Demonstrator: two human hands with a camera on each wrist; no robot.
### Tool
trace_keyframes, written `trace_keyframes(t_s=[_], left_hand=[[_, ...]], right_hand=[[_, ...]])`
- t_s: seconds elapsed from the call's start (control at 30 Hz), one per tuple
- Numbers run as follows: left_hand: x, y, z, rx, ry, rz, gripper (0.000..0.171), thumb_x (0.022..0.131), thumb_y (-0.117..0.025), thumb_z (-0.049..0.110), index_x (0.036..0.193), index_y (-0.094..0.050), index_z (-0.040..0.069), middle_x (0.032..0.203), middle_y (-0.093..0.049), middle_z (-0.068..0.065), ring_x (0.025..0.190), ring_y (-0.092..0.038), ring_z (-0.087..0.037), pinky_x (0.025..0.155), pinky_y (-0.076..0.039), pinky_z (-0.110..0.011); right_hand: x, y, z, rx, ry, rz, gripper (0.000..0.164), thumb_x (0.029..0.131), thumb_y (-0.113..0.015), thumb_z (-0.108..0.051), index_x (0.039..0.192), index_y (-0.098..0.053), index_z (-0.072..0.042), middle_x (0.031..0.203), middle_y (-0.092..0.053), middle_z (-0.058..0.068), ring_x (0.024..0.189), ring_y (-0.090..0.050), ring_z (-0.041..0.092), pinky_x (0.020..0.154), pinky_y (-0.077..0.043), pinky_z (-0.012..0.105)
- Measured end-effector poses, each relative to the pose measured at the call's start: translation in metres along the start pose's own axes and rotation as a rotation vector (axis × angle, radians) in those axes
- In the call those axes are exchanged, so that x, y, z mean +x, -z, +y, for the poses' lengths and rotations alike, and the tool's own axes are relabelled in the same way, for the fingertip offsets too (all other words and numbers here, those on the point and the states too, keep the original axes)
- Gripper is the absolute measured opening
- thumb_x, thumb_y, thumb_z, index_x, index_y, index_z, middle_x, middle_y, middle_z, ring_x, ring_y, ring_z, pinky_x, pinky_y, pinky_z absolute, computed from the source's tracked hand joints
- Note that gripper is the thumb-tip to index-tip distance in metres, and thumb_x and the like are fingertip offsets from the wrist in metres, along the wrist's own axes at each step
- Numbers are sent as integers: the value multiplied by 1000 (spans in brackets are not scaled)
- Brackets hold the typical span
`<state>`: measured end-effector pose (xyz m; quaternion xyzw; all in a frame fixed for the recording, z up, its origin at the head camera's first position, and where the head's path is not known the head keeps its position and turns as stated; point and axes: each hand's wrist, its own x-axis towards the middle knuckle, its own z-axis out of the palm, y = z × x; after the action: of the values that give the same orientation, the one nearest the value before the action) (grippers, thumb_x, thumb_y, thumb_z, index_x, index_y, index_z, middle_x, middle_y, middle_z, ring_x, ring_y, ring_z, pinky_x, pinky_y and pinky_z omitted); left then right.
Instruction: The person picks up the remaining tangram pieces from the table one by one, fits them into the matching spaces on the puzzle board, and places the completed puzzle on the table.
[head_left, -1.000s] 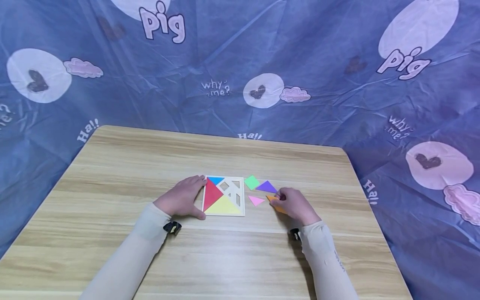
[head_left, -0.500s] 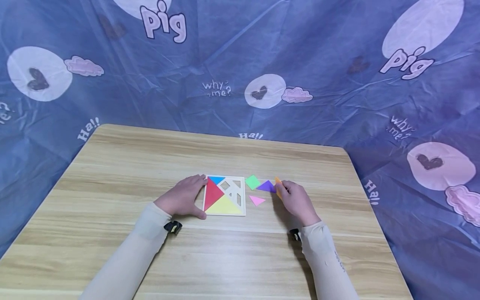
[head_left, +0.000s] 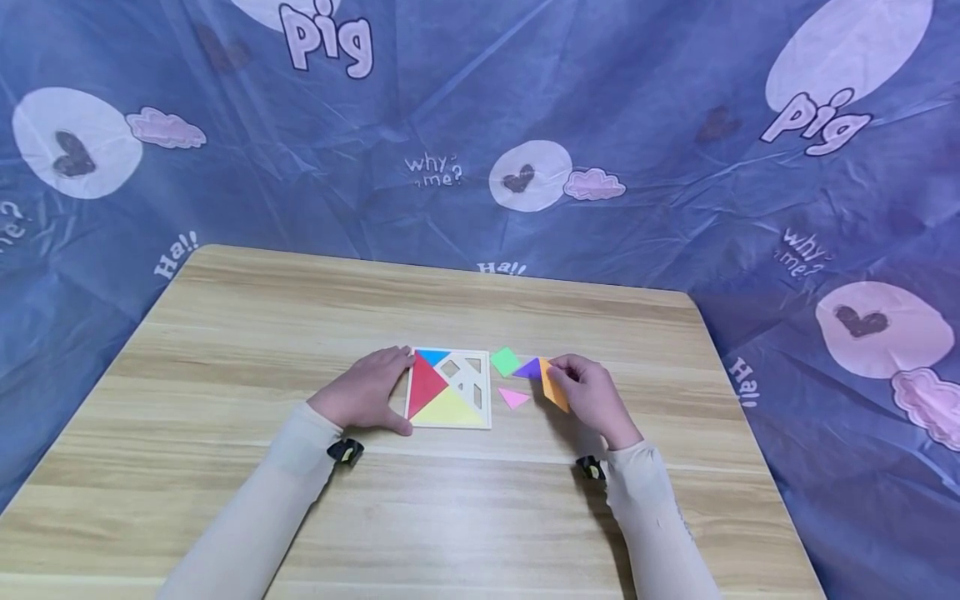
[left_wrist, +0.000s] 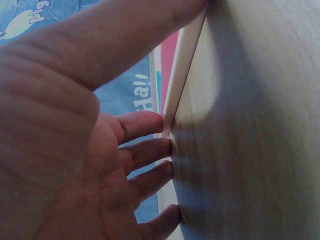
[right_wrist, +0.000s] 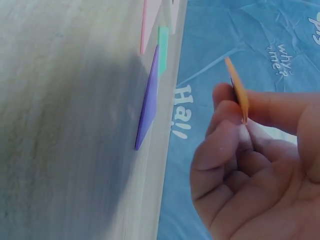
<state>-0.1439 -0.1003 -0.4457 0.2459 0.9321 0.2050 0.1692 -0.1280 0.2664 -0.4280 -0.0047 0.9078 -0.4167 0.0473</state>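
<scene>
A square tangram tray (head_left: 488, 400) lies mid-table, holding a red triangle (head_left: 426, 387), a yellow triangle (head_left: 450, 408) and a blue triangle (head_left: 432, 357); cut-outs show at its right. My left hand (head_left: 362, 390) spans the tray's left side, thumb at the near corner and fingertips against the far one. Between thumb and curled fingers, my right hand (head_left: 592, 395) pinches an orange parallelogram tangram piece (head_left: 556, 388) above the table. In the right wrist view that orange piece (right_wrist: 240, 93) appears nearly edge-on. It partly covers a purple triangle (head_left: 527, 369) in the head view.
Beside the tray's right edge lie a green square (head_left: 506, 361) and a pink triangle (head_left: 513, 398). The wooden table (head_left: 450, 508) ends at a blue printed cloth (head_left: 420, 108) hanging behind it and along the sides.
My right hand has lifted the orange piece off the table and turned it, so its broad face now shows in front of the purple triangle. My left hand has stayed at the tray.
</scene>
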Motion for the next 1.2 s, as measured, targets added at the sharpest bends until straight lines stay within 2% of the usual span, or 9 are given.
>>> trace_keyframes(t_s=[0.23,0.4,0.57,0.7,0.87,0.97,1.2], left_hand=[[0,0,0,1,0,1,117,72,-92,49,160,-33,1,167,-31,-19,154,-26,-39,126,-25,-54],[0,1,-1,-3,-2,-4,116,72,-92,49,160,-33,0,166,-30,-20,154,-26,-40,126,-25,-55],[0,1,0,-3,4,-7,117,73,-91,49,161,-32,1,167,-30,-19,155,-25,-39,126,-24,-55],[0,1,-1,-2,3,-10,116,73,-91,49,161,-31,1,167,-29,-18,155,-24,-39,126,-24,-54],[-1,2,-1,-6,3,-15,115,73,-91,48,161,-32,2,168,-29,-18,155,-24,-39,126,-24,-54],[-2,2,0,-10,5,-17,115,73,-92,47,161,-32,2,168,-28,-18,155,-23,-38,126,-24,-54],[-2,3,0,-10,-1,-13,116,73,-92,47,161,-32,2,167,-29,-18,155,-24,-38,126,-24,-54]], right_hand=[[-1,-1,-4,149,-81,11,16,103,-63,-15,111,-66,-1,92,-72,11,84,-69,32,73,-61,40],[0,0,-7,191,-89,41,18,105,-62,-16,111,-66,0,94,-73,13,86,-70,33,74,-63,37],[0,-2,-6,217,-71,60,20,106,-59,-17,111,-67,2,95,-72,15,84,-69,31,72,-62,33],[-1,-4,-6,196,-35,74,17,105,-62,-16,107,-69,-1,95,-69,17,84,-68,36,72,-63,39],[-2,-5,-6,172,16,93,16,103,-66,-16,107,-72,-3,95,-67,16,86,-66,32,73,-64,42],[-2,-5,-5,174,25,102,15,102,-67,-16,107,-73,-3,96,-68,14,86,-65,27,74,-65,41],[0,-8,-7,163,40,151,12,100,-69,-12,108,-69,-4,95,-67,10,80,-61,20,62,-56,23]])
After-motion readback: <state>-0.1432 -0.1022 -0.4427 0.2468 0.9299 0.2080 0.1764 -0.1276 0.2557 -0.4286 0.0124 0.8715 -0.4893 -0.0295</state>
